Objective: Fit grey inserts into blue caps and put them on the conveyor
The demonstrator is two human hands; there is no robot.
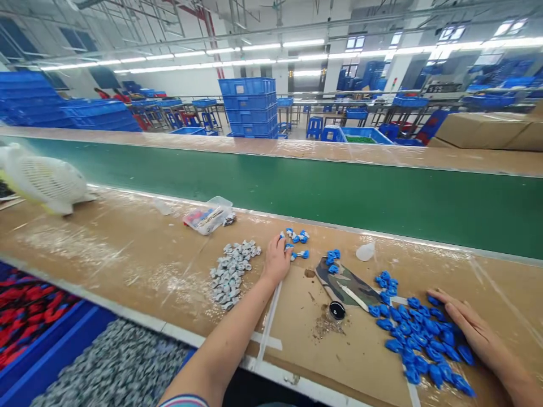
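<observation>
My left hand (276,261) reaches forward over the brown worktop (139,254), fingers resting on a small group of assembled blue-and-grey parts (297,237). A heap of grey metal parts (231,271) lies just left of it. My right hand (469,325) lies flat with fingers apart, touching the right edge of a big pile of blue plastic caps (418,339). Between the hands lies a camouflage-patterned tool (345,285) with a few blue caps on it, and a small black round piece (337,310) beside metal shavings.
A green conveyor belt (339,192) runs along the far side of the worktop. A clear plastic box (208,215) and a white fan (42,181) stand at left. Blue bins with grey parts (114,367) and red-blue parts (25,308) sit below. Stacked blue crates (250,107) fill the background.
</observation>
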